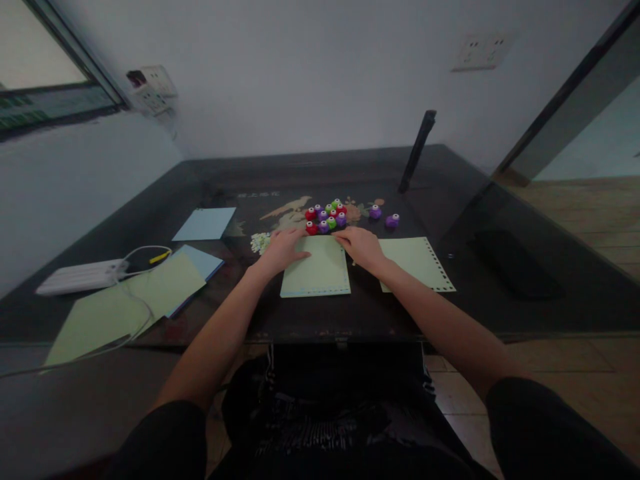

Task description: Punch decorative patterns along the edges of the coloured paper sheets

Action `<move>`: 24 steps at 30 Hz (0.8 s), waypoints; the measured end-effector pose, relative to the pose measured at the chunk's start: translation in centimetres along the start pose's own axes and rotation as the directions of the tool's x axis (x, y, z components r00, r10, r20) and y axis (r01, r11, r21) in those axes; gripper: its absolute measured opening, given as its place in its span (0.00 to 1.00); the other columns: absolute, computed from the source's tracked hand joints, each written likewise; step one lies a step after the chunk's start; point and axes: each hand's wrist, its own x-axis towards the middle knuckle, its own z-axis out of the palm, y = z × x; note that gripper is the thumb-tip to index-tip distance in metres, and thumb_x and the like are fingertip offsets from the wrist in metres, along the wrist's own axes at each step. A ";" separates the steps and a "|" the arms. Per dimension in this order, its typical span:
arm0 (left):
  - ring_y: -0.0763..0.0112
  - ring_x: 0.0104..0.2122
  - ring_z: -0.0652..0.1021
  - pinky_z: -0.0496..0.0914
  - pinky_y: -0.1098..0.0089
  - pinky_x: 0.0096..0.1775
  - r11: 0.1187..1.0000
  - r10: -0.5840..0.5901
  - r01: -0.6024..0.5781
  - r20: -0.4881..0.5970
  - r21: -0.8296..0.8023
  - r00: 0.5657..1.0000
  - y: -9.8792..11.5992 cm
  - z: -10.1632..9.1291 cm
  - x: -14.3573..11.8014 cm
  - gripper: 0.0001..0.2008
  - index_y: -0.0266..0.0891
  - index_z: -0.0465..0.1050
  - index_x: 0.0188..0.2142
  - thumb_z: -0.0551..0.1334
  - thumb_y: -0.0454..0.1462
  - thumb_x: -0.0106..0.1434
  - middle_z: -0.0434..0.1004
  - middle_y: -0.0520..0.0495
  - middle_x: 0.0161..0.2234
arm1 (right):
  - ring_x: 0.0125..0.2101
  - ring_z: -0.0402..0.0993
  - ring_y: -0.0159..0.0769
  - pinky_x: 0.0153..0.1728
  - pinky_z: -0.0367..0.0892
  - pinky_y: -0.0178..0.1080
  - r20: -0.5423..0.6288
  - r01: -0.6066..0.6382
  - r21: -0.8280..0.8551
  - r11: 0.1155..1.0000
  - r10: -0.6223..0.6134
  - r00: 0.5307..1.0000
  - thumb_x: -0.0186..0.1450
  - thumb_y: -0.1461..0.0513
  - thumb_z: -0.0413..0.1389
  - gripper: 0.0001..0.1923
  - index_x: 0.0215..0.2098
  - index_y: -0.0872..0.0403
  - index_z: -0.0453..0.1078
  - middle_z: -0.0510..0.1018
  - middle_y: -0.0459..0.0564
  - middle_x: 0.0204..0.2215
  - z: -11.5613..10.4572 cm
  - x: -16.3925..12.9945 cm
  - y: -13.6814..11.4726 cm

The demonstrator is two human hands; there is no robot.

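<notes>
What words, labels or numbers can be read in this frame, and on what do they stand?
None can be read.
Pale characters on the dark table top: too blurred to read.
Green lettering on the strip under the window: too blurred to read.
Green sheet under both hands: no print visible.

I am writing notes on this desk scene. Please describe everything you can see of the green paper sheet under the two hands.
The green paper sheet is pale green and roughly rectangular, and looks like thin paper. It lies flat on the dark table, near the front edge. Its near edge shows a row of small punched marks. The left hand rests on its far left corner and the right hand on its far right corner. Small round punches in several colours sit just beyond its far edge.
</notes>
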 end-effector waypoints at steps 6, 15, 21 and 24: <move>0.56 0.49 0.69 0.61 0.57 0.49 1.000 0.004 -0.004 -0.014 0.004 1.000 0.1 -0.2 0.0 0.22 0.41 0.67 0.48 0.64 0.43 0.54 0.70 0.42 0.48 | 0.42 0.67 0.40 0.37 0.61 0.39 -0.081 0.049 0.057 0.997 -0.044 0.996 0.67 0.59 0.49 0.13 0.42 0.50 0.75 0.76 0.51 0.41 0.1 -0.1 0.0; 0.58 0.44 0.72 0.65 0.59 0.46 0.997 0.004 -0.004 -0.007 -0.080 1.000 -0.3 0.2 0.3 0.18 0.38 0.68 0.43 0.64 0.41 0.53 0.73 0.42 0.43 | 0.28 0.66 0.33 0.32 0.59 0.36 -0.021 -0.008 0.347 0.938 0.017 1.000 0.59 0.60 0.56 0.07 0.30 0.56 0.72 0.74 0.48 0.27 0.2 0.2 0.7; 0.57 0.44 0.72 0.65 0.59 0.45 0.990 0.001 -0.002 -0.003 -0.138 1.000 -0.3 0.2 0.3 0.17 0.38 0.68 0.42 0.64 0.39 0.52 0.73 0.42 0.42 | 0.23 0.61 0.29 0.26 0.55 0.34 0.147 -0.101 0.490 0.866 0.032 0.989 0.54 0.60 0.59 0.09 0.22 0.56 0.65 0.66 0.43 0.20 0.0 0.2 1.0; 0.58 0.43 0.72 0.65 0.59 0.45 0.985 0.006 -0.007 -0.008 -0.171 1.000 -0.4 0.3 0.3 0.17 0.37 0.68 0.42 0.64 0.38 0.52 0.73 0.41 0.42 | 0.23 0.61 0.30 0.26 0.55 0.34 0.239 -0.156 0.519 0.840 0.033 0.970 0.53 0.60 0.59 0.08 0.22 0.56 0.66 0.68 0.43 0.20 -0.1 0.2 1.0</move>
